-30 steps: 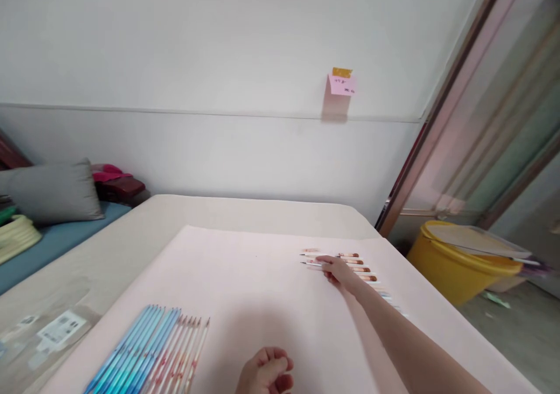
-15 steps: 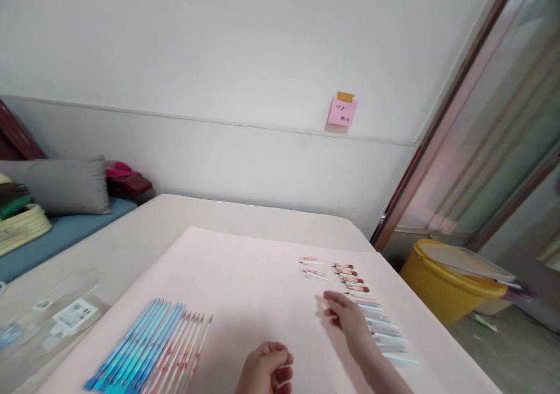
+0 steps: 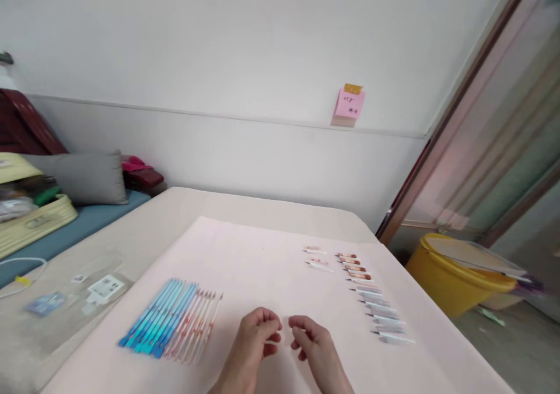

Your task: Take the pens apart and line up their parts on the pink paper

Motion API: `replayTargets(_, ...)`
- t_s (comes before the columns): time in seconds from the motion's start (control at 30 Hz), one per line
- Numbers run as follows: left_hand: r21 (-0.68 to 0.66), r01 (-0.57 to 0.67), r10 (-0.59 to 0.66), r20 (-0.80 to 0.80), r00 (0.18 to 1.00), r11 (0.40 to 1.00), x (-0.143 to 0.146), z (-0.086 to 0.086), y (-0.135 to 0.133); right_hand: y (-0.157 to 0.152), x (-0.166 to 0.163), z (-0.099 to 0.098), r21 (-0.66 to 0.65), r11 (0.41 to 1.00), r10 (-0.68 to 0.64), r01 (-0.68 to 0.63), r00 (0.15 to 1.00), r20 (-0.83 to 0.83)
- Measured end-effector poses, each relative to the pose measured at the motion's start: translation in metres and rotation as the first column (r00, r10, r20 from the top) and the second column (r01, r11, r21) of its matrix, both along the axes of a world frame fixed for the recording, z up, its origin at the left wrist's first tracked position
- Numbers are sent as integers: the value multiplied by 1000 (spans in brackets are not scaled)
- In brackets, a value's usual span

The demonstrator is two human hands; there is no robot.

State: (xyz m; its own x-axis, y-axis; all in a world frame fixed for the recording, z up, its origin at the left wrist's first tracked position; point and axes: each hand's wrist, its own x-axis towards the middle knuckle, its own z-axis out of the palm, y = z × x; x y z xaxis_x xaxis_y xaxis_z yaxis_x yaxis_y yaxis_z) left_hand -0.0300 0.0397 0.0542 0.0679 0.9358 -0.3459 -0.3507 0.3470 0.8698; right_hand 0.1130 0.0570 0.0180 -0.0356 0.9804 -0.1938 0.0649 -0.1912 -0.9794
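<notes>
My left hand (image 3: 258, 336) is just above the middle of the pink sheet (image 3: 254, 266), its fingers curled and thumb close to the forefinger. Facing it across a small gap is my right hand (image 3: 312, 344), also with bent fingers. Anything in either pinch is too small or blurred to make out. To the left lies a tight row of blue pens (image 3: 161, 312), with red-and-white pens (image 3: 196, 327) beside them. On the right, thin dark-tipped sticks and short brown pieces (image 3: 359, 268) form a column, with grey ones (image 3: 382, 309) below. Two more pale sticks (image 3: 319, 264) lie farther back.
A clear plastic bag with a white label (image 3: 105, 287) lies left of the sheet. Beyond are a grey cushion (image 3: 87, 178) and a yellow basket (image 3: 39, 222). A yellow bin (image 3: 455, 277) stands right of the table. A pink note (image 3: 349, 104) hangs on the wall.
My right hand has moved left from beside the column of sticks to near my left hand. My left hand appears slightly higher in view. The view has shifted slightly left.
</notes>
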Motion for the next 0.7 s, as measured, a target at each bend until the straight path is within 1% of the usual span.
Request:
replayTargets(0.1, 37, 60, -50, -232, 972, 997, -2, 3, -1, 3, 11, -6, 12, 1000, 25, -26, 995, 100)
replayTargets(0.17, 93, 118, -70, -412, 908, 989, -5, 3, 0, 2, 18, -8, -3, 999, 38, -38, 991, 128)
replayTargets(0.2, 131, 141, -55, -509, 859, 981, -7, 3, 1, 1, 20, -8, -10, 999, 41, -40, 989, 140)
replayTargets(0.27, 163, 164, -8, -684, 729, 973, -16, 0, 3, -1, 21, -8, -25, 998, 62, -59, 988, 144)
replayTargets(0.3, 166, 174, 13, -759, 651, 971, -21, -2, 4, -2, 20, -8, -32, 997, 75, -71, 987, 142)
replayTargets(0.37, 112, 171, 17, -878, 479, 979, -33, -8, 6, -5, 17, -9, -39, 994, 102, -97, 985, 136)
replayTargets(0.43, 37, 138, -10, -945, 328, 990, -42, -14, 9, -7, 13, -10, -38, 992, 126, -122, 983, 135)
replayTargets(0.5, -20, 119, -47, -974, 223, 993, -48, -19, 10, -9, 10, -10, -35, 990, 138, -134, 980, 141)
replayTargets(0.57, -47, 126, -69, -982, 175, 991, -48, -22, 11, -10, 10, -10, -33, 989, 144, -141, 979, 146)
replayTargets(0.7, -41, 176, -70, -984, 165, 984, -45, -19, 15, -9, 13, -7, -21, 990, 141, -140, 979, 148)
